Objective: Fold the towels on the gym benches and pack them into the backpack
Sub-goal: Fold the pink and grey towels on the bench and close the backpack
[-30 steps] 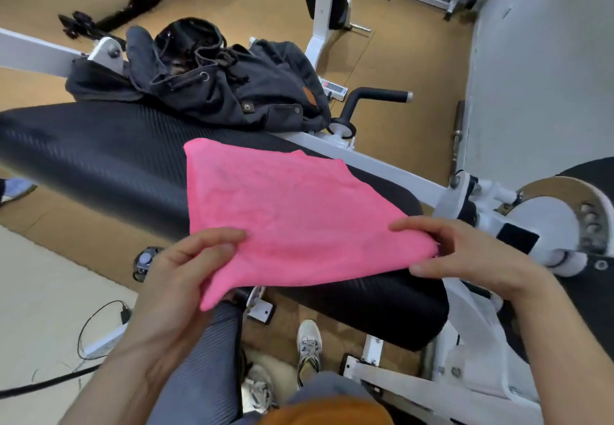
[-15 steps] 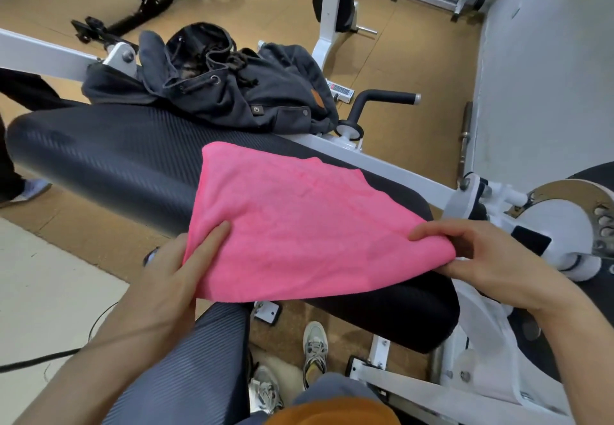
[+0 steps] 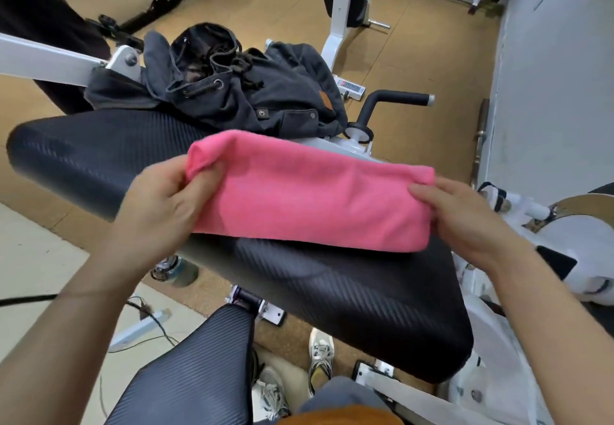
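Between the fingers of both hands stretches the pink towel (image 3: 315, 198), soft and fuzzy, folded to a long band over the black bench (image 3: 349, 291) with ribbed padding. The left hand (image 3: 159, 201) pinches its bunched left end with curled fingers. The right hand (image 3: 465, 215) grips the right end, fingers on top, thumb hidden beneath. Beyond the fingertips lies the dark canvas backpack (image 3: 252, 98), its mouth open, its inside too dark to make out.
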